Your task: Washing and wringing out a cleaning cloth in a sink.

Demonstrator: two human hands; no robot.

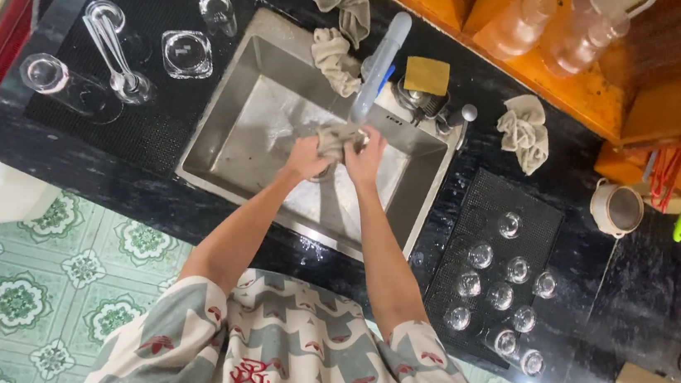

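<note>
Cloth (337, 139) sits bunched between left hand (306, 158) and right hand (365, 157), both clenched on it over the sink (243, 134), so drips fall inside, under the tap (378, 67).

Small upturned glasses (500, 293) are set in rows on a dark mat (524, 199) on the black bench (617, 298). Taller glasses (123, 50) are laid on a second mat (143, 127). A crumpled rag (523, 131), a yellow sponge (427, 75) and a strainer (617, 208) are placed nearby.
</note>
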